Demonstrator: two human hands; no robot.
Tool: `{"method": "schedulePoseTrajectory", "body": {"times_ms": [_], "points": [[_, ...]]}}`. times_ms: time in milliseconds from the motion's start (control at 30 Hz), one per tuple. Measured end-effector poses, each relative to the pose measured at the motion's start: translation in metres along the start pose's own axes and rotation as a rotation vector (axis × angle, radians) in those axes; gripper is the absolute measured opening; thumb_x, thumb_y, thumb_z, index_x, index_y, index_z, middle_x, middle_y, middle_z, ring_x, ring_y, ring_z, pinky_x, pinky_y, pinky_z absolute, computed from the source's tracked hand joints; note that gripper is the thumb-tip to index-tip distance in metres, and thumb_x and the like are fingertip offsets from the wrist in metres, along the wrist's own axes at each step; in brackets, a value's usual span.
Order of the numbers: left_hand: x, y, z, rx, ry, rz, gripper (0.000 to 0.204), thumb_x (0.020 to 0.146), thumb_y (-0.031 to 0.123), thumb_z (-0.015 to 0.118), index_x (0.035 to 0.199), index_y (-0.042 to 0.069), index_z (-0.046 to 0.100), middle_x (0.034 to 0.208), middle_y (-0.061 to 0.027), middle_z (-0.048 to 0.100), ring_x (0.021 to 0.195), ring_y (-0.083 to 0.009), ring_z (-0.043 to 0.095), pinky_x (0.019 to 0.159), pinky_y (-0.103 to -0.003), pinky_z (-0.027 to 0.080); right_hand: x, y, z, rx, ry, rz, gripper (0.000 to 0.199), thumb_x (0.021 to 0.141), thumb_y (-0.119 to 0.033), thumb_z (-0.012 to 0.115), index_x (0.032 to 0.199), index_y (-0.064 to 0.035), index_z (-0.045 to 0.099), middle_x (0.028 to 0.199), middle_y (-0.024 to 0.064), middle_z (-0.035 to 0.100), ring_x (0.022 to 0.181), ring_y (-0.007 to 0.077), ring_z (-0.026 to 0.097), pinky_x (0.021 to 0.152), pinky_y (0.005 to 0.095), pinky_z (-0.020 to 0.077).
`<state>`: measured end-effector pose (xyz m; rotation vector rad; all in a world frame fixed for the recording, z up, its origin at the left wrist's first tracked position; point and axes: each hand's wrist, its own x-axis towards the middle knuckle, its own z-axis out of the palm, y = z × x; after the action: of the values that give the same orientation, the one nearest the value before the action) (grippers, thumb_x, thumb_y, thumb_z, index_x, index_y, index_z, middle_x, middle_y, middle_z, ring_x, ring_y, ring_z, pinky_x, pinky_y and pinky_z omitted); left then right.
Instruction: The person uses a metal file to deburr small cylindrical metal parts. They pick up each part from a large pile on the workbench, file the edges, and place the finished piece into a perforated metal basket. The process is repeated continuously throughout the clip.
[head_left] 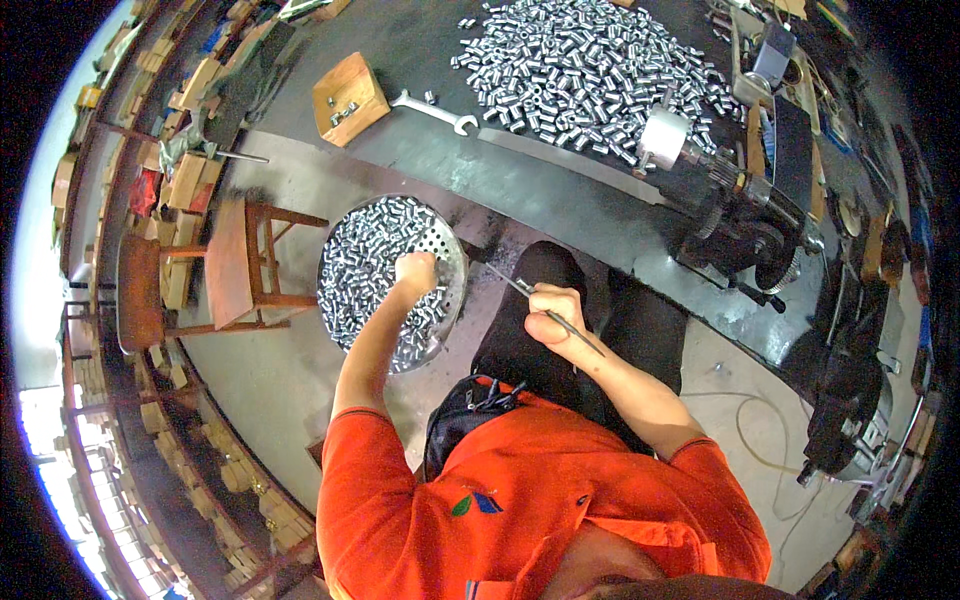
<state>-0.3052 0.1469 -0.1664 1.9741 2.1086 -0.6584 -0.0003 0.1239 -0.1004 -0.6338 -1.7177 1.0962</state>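
Note:
My left hand (416, 272) is closed in a fist over a round perforated metal pan (455, 285) heaped with short shiny metal cylinders (370, 265). What its fingers hold, if anything, is hidden. To the right of the pan, in front of my dark trousers, my right hand (553, 308) grips a thin, pointed metal rod tool (511, 281). The rod slants from upper left to lower right, sticking out at both ends of the fist, and its tip points toward the pan.
On the dark workbench (440, 165) lie a big pile of similar cylinders (570, 75), an open-end wrench (435, 112) and a wooden box (348, 98) with a few pieces. A machine with a metal chuck (663, 138) stands right. A wooden stool (235, 265) and loaded shelves are left.

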Motion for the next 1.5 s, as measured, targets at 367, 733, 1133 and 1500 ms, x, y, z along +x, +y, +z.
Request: {"method": "schedulePoseTrajectory", "body": {"times_ms": [367, 733, 1133, 1500], "points": [[-0.081, 0.051, -0.068, -2.042, -0.306, 0.137, 0.027, 0.077, 0.018, 0.054, 0.095, -0.002, 0.053, 0.070, -0.0150, 0.061, 0.058, -0.0258, 0.062, 0.058, -0.038, 0.053, 0.001, -0.005, -0.002, 0.053, -0.046, 0.004, 0.023, 0.061, -0.010, 0.058, 0.053, -0.0036, 0.038, 0.053, 0.0100, 0.036, 0.045, 0.0248, 0.039, 0.042, 0.0367, 0.0285], [-0.093, 0.085, -0.088, -2.186, -0.348, 0.133, 0.027, 0.088, 0.020, 0.050, 0.095, -0.005, 0.054, 0.071, -0.0164, 0.062, 0.065, -0.0294, 0.063, 0.067, -0.043, 0.053, 0.002, -0.006, -0.004, 0.029, -0.098, 0.004, 0.018, 0.060, -0.008, 0.058, 0.054, -0.0040, 0.042, 0.052, 0.0101, 0.043, 0.047, 0.0281, 0.048, 0.044, 0.0382, 0.0360], [-0.102, 0.096, -0.120, -1.522, -0.148, 0.440, 0.020, 0.084, -0.003, 0.055, 0.103, -0.005, 0.054, 0.087, -0.0101, 0.063, 0.081, -0.0158, 0.062, 0.073, -0.027, 0.050, -0.003, 0.005, -0.002, -0.057, -0.173, 0.050, 0.017, 0.061, -0.016, 0.059, 0.057, -0.0033, 0.048, 0.054, 0.0142, 0.050, 0.051, 0.0327, 0.054, 0.045, 0.0381, 0.0401], [-0.089, 0.075, -0.110, -1.467, 0.103, 0.284, 0.018, 0.079, -0.001, 0.059, 0.097, -0.003, 0.058, 0.079, -0.0063, 0.061, 0.066, -0.0137, 0.060, 0.060, -0.026, 0.049, 0.009, -0.012, -0.017, 0.098, -0.025, 0.030, 0.024, 0.061, -0.012, 0.056, 0.051, -0.0033, 0.036, 0.049, 0.0093, 0.035, 0.043, 0.0235, 0.040, 0.042, 0.0353, 0.0272]]}}
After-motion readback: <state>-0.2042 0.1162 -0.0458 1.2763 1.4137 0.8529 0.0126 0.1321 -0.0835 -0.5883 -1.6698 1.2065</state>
